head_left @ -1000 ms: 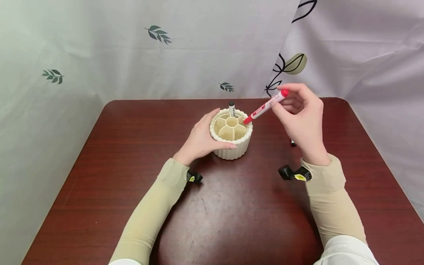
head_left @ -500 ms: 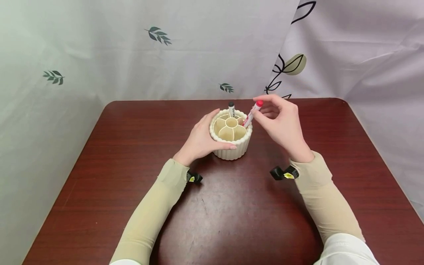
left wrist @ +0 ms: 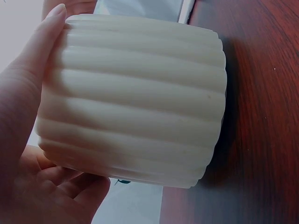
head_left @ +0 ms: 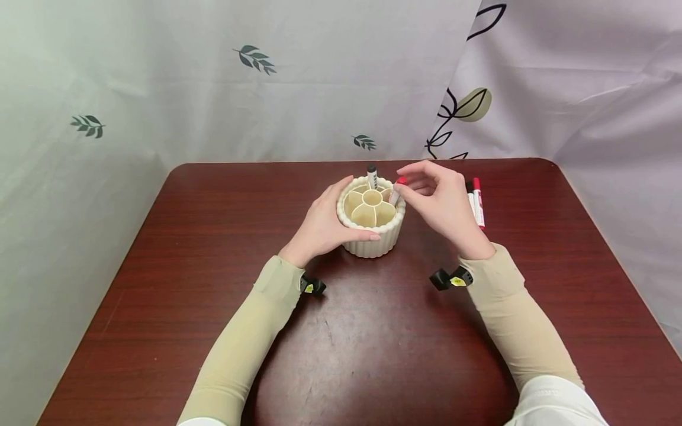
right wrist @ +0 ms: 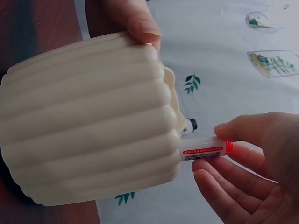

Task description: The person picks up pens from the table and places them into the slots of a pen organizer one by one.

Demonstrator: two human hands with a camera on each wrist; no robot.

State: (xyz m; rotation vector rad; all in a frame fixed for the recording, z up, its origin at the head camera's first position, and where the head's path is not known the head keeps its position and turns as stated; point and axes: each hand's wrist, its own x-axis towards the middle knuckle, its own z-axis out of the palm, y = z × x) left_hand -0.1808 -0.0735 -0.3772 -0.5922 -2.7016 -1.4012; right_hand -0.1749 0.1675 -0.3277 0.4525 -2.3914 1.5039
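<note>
A cream ribbed pen holder (head_left: pixel 373 242), split inside into petal-shaped compartments round a central ring, stands on the table. My left hand (head_left: pixel 322 228) grips its left side, thumb across the front; the left wrist view shows this hand (left wrist: pixel 28 102) around the ribbed wall. My right hand (head_left: pixel 439 201) pinches a red-ended white marker (right wrist: pixel 203 148) near its upper end. That marker stands in a right-hand compartment with its lower part hidden by the wall. A black-ended white marker (head_left: pixel 372 176) leans upright in a rear compartment.
Behind my right hand, a red-and-white marker (head_left: pixel 479 204) and a black-ended marker (head_left: pixel 470 195) lie side by side on the dark red wooden table (head_left: pixel 213 248). A pale curtain (head_left: pixel 319 89) with leaf prints hangs beyond the table's back edge.
My right hand has moved left and lowered the red-ended marker into the holder's right compartment. The markers lying behind that hand have come into fuller view. My left hand has stayed on the holder.
</note>
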